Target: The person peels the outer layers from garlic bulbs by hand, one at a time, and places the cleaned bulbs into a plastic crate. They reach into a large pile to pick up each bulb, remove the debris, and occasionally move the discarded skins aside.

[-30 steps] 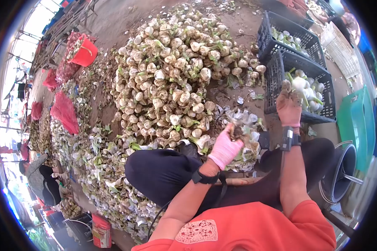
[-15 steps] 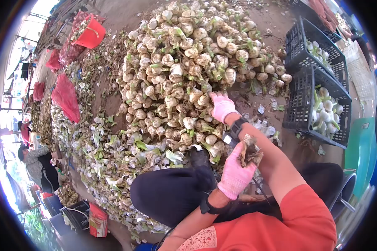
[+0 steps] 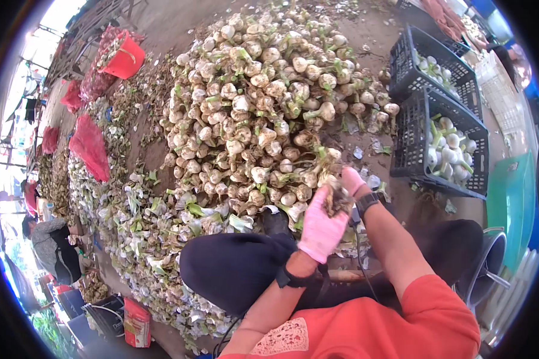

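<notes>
My left hand [image 3: 324,224], in a pink glove, is closed around a clump of brown, dry garlic husks [image 3: 339,202]. Just beyond it is my right hand [image 3: 354,181], also in a pink glove, with its fingers mostly hidden behind the husks. A garlic bulb [image 3: 329,157] with a short green stem stands out by the right fingertips and seems held there. Both hands are close together at the near right edge of a large garlic pile [image 3: 245,113] of dirty, stemmed bulbs.
Peeled skins and leaves [image 3: 144,239] cover the ground on the left. Black crates [image 3: 440,179] with cleaner bulbs stand on the right, beside a green tub [image 3: 512,206]. A red bucket [image 3: 126,57] and red net bags [image 3: 90,149] lie far left. Another person [image 3: 57,251] works at left.
My right hand has drawn back from the pile toward my left hand, and a garlic bulb now shows by its fingers. My left hand has moved forward with the husks. The view has shifted slightly.
</notes>
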### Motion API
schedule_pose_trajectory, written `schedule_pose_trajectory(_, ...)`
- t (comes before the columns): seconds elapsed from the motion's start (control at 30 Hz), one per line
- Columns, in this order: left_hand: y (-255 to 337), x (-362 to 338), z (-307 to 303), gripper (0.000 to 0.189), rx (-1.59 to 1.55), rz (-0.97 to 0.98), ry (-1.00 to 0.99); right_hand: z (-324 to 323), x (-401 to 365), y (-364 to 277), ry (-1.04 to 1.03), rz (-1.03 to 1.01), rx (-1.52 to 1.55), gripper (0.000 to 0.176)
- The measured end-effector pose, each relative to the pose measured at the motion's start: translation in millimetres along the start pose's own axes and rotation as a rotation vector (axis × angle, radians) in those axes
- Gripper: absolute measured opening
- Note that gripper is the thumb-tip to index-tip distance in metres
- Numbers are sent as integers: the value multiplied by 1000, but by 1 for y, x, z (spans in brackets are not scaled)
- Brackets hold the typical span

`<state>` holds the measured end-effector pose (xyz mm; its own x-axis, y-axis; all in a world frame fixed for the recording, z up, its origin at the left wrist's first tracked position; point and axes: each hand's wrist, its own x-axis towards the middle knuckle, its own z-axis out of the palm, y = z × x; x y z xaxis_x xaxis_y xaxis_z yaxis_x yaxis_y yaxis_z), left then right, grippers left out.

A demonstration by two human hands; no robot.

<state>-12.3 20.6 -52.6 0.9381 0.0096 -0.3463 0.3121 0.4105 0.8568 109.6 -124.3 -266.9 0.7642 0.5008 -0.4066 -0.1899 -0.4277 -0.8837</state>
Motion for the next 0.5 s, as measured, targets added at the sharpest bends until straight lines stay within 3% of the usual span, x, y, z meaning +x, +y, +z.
schedule_pose_trajectory(0.07, 4, 5, 0, 35, -25, 29, 50, 6, -30, -34, 12, 148, 1307, 30)
schedule_pose_trajectory(0.1, -4, 13, -3, 36, 62, 86, 105, 7, -45, -62, -46, -142, 930, 34)
schedule_pose_trajectory(0.13, -12, 22, -7, 36, 149, 147, 161, 0, -49, -63, -31, -158, 931, 34)
schedule_pose_trajectory(0.2, -26, 37, -17, 47, 462, 283, 190, -13, -49, -67, -169, 4, 1506, 42)
schedule_pose_trajectory(0.27, -26, 45, -16, 49, 664, 354, 223, -18, -63, -94, -228, -47, 1502, 44)
schedule_pose_trajectory(0.33, -25, 50, -9, 50, 724, 439, 256, -20, -71, -117, -75, -696, 110, 41)
schedule_pose_trajectory(0.4, -23, 55, -8, 50, 780, 522, 289, -19, -78, -135, -28, -675, 153, 37)
schedule_pose_trajectory(0.5, -12, 54, -7, 49, 284, 400, 27, -15, -87, -145, 69, -565, 295, 40)
